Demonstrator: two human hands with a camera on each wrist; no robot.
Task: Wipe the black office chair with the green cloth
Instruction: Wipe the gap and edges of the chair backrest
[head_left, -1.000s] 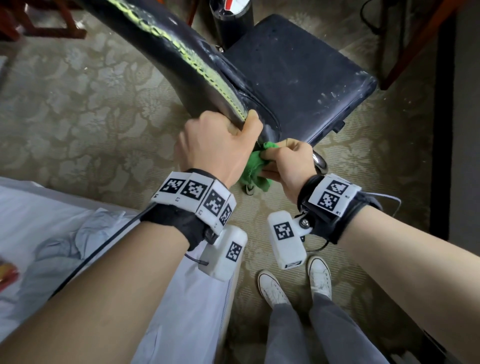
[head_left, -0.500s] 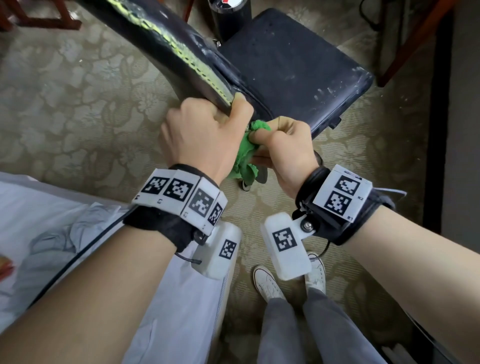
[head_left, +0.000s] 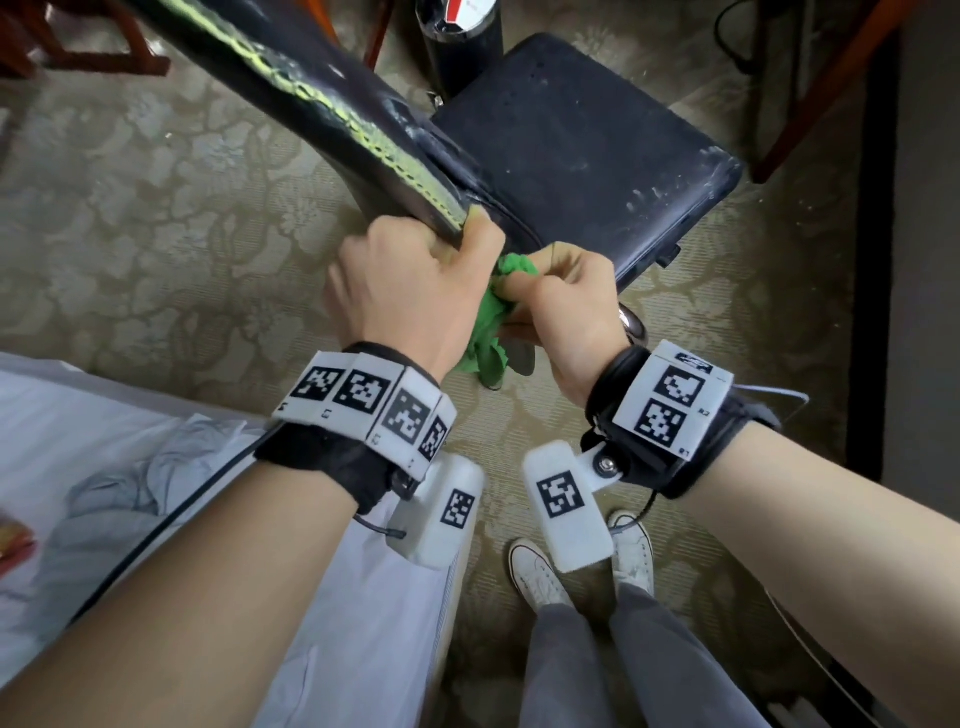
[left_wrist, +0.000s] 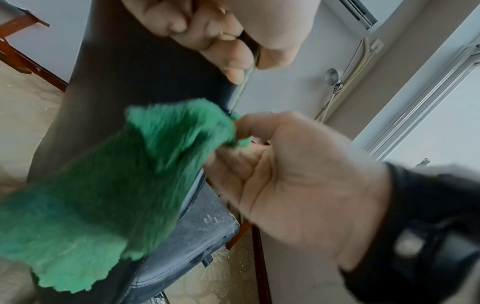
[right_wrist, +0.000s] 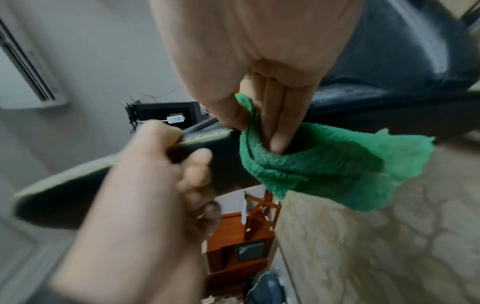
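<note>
Steadiness comes from the left hand (head_left: 415, 291), fingers curled round the edge of the black padded office chair (head_left: 582, 156) backrest, which stands on the patterned carpet. The right hand (head_left: 566, 306) pinches the crumpled green terry cloth (head_left: 488, 332) against the backrest's lower corner. Judged best: bunch more cloth under the fingers, press flat, and stroke along the yellow-stitched seam (head_left: 332, 109).
</note>
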